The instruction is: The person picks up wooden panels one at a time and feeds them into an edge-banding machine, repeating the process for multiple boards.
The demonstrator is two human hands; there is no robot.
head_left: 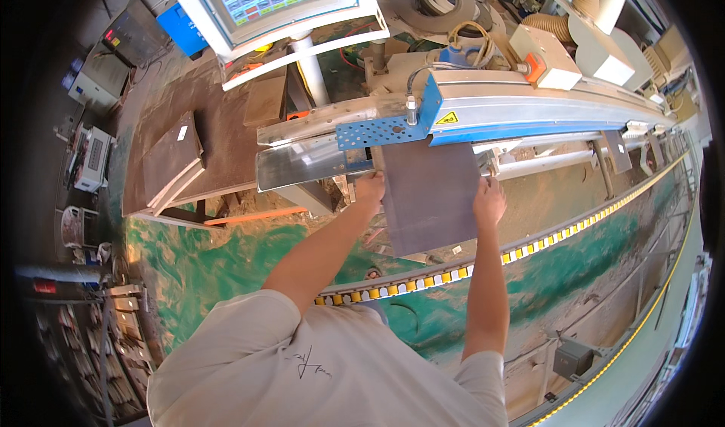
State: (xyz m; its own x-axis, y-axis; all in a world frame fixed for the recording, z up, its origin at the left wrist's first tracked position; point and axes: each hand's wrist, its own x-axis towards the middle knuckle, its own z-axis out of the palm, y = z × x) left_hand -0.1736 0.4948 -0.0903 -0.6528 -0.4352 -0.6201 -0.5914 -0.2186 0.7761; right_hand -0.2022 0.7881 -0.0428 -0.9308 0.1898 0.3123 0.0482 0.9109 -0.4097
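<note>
Between my hands is a flat, dark brown-grey rectangular panel (430, 200). My left hand (370, 190) is closed on its left edge, and my right hand (490, 202) grips the right edge, higher than the near corner. The panel's far edge reaches the blue guard (385, 133) and long metal beam (521, 104) of a machine; whether it goes underneath, I cannot tell. Just left of the panel, a shiny metal plate (294, 167) extends from the machine. The fingers beneath the panel are hidden.
A brown table (226, 136) at the left carries stacked panels (175, 159). Above it stands a control screen (276, 0) on a white post. A rail with yellow and white rollers (483, 267) curves along the near side. Farther right, another small panel (617, 151) sits by the machine.
</note>
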